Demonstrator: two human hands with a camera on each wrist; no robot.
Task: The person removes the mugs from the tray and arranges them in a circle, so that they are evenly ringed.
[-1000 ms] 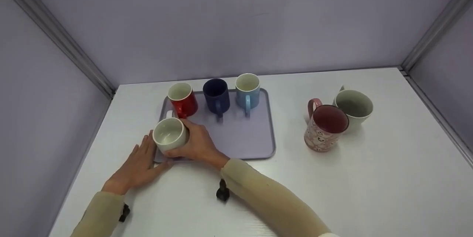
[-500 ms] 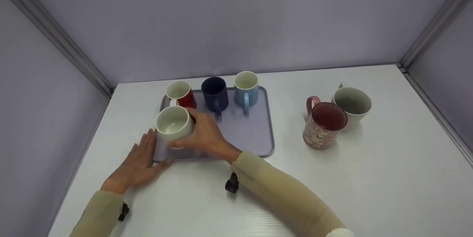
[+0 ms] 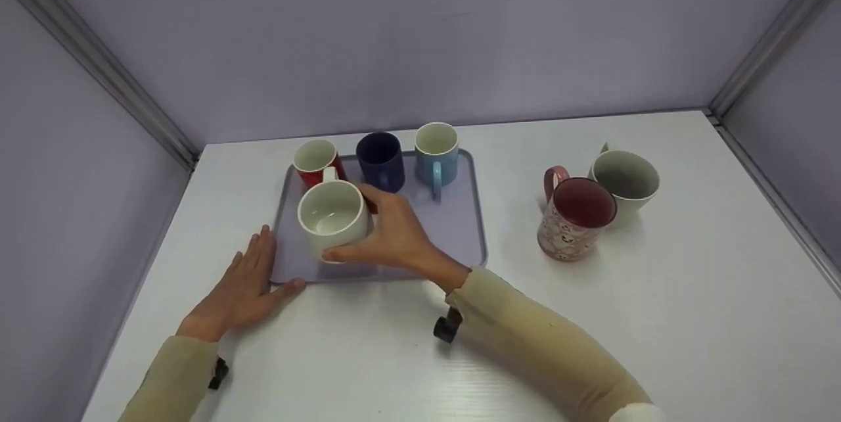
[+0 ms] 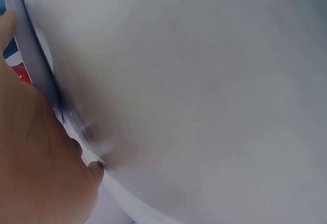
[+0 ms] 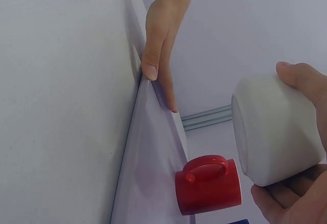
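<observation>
My right hand (image 3: 394, 231) grips a white mug (image 3: 332, 215) round its side, its handle pointing away from me. In the right wrist view the white mug (image 5: 276, 129) is lifted clear of the tray. At the grey tray's (image 3: 427, 244) near left corner lies my left hand (image 3: 240, 290), fingers straight along the left edge and thumb at the front edge. Along the tray's back stand a red mug (image 3: 315, 159), partly hidden behind the white one, a dark blue mug (image 3: 381, 162) and a light blue mug (image 3: 437, 156).
Right of the tray, a pink patterned mug (image 3: 571, 221) with a dark red inside stands on the white table (image 3: 525, 343). Close behind it is a pale grey-white mug (image 3: 627, 179). Grey walls (image 3: 447, 34) enclose the table at the back and sides.
My right hand has raised the white mug from the tray's near left corner and carried it to the right. The left hand has stayed at the corner.
</observation>
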